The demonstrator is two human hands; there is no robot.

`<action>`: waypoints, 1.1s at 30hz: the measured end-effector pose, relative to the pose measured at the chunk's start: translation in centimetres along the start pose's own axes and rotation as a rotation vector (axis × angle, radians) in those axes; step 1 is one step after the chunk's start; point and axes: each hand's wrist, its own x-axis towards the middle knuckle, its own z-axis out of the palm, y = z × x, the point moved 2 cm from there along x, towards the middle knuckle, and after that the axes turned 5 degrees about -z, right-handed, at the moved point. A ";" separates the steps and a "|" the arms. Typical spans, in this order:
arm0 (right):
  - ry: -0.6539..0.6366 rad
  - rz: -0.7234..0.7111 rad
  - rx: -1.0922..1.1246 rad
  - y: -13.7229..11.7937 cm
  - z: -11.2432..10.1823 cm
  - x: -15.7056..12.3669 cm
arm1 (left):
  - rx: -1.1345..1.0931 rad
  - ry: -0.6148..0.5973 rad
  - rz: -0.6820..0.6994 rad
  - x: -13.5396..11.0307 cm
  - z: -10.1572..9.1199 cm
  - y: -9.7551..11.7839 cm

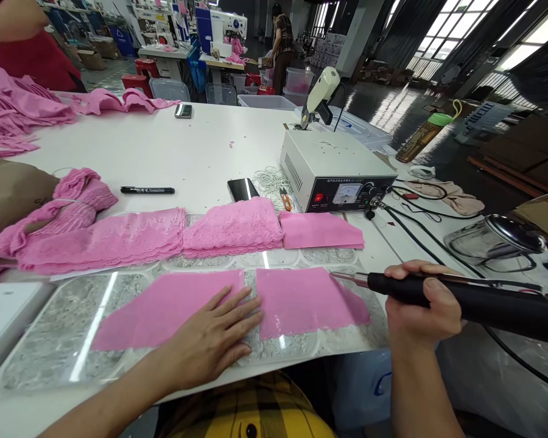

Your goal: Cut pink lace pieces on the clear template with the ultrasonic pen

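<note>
My left hand lies flat, fingers stretched, over the inner edge of the left pink fabric piece. Its fingertips reach the gap beside the right pink fabric piece. Both pieces rest on a clear patterned plastic sheet. In my right hand is a black-handled ultrasonic cutter, its metal tip at the upper edge of the right piece. Behind them lie stacks of pink lace and a smooth pink fabric stack.
A power unit with cables stands at the back right. Orange snips, a phone, a black marker and a glass jar lie around. Pink cloth is heaped at left, near another person's arm.
</note>
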 end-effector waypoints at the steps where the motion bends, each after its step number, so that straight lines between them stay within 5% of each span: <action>1: 0.002 -0.001 -0.005 -0.2 -0.2 0.0 | 0.000 0.003 0.001 0.0 0.0 0.0; 21: -0.025 -0.021 -0.040 -0.5 -0.4 -0.1 | 0.031 0.017 0.022 0.1 -0.1 -0.2; 33: 0.016 -0.014 -0.049 -2.0 -3.0 0.2 | -0.020 -0.001 0.016 0.2 -0.1 -0.3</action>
